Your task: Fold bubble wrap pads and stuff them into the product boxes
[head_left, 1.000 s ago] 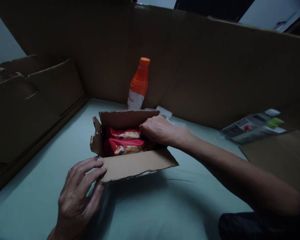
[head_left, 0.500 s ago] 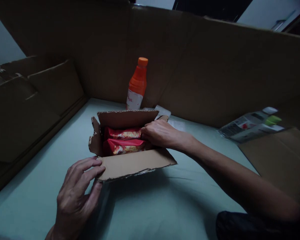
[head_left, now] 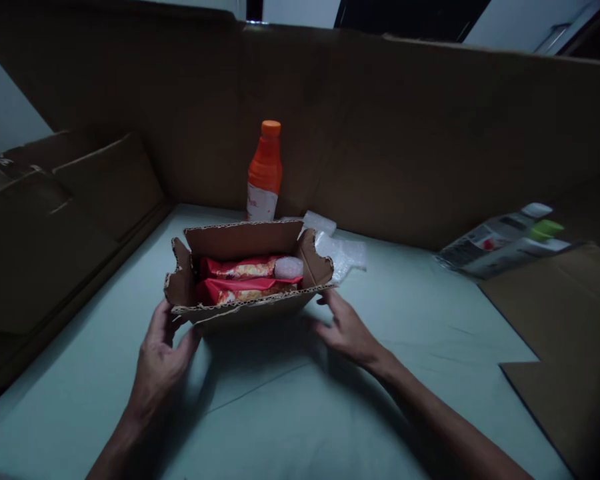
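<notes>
Both forearms are slanting inward from the lower edge of the view, the left forearm (head_left: 113, 448) showing less of its length than the right forearm (head_left: 440, 413). The left hand (head_left: 157, 357) is pointing forward, its thumb (head_left: 189, 343) standing apart from the fingers (head_left: 161, 319), whose tips are partly hiding. The right hand (head_left: 349, 333) is angling forward and leftward, its fingers (head_left: 336, 302) extending above a separated, slightly blurred thumb. The two hands are staying well apart, both forearms baring skin.
</notes>
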`<state>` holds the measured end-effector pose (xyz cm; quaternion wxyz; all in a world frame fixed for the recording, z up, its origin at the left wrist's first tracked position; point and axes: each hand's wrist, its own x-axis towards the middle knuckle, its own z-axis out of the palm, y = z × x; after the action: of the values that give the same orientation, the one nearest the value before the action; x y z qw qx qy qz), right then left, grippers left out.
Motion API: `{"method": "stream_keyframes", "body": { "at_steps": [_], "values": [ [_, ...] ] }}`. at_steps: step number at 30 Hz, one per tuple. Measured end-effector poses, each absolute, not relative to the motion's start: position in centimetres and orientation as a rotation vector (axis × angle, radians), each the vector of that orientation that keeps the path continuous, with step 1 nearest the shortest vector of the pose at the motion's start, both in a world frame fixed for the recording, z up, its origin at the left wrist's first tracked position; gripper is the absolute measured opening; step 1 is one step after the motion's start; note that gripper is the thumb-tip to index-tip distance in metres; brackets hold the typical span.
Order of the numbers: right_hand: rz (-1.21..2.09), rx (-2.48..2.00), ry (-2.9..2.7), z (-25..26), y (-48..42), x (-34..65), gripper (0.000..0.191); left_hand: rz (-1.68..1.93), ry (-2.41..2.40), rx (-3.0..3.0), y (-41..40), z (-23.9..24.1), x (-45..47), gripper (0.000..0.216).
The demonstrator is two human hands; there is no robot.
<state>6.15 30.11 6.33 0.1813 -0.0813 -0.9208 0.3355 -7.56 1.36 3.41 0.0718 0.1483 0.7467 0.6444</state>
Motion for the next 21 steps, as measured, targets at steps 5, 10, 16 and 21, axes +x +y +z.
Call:
{"method": "stream_keyframes", "body": {
  "at_steps": [5,10,16,21],
  "values": [
    [1.054,-0.348,-2.518,6.5,29.8,3.9,0.043,1.962,2.148,0.408,4.5,4.4,-8.1,0.055],
    [1.025,-0.586,-2.279,8.3,32.1,10.1,0.028,1.979,2.032,0.682,9.0,6.1,-4.3,0.04],
    [1.104,-0.605,-2.214,7.8,29.3,13.2,0.026,1.875,2.162,0.606,5.1,4.9,-0.2,0.04],
    [1.191,-0.323,-2.312,7.5,25.9,8.7,0.019,1.91,2.423,0.191,-0.7,4.3,0.2,0.049]
  ]
}}
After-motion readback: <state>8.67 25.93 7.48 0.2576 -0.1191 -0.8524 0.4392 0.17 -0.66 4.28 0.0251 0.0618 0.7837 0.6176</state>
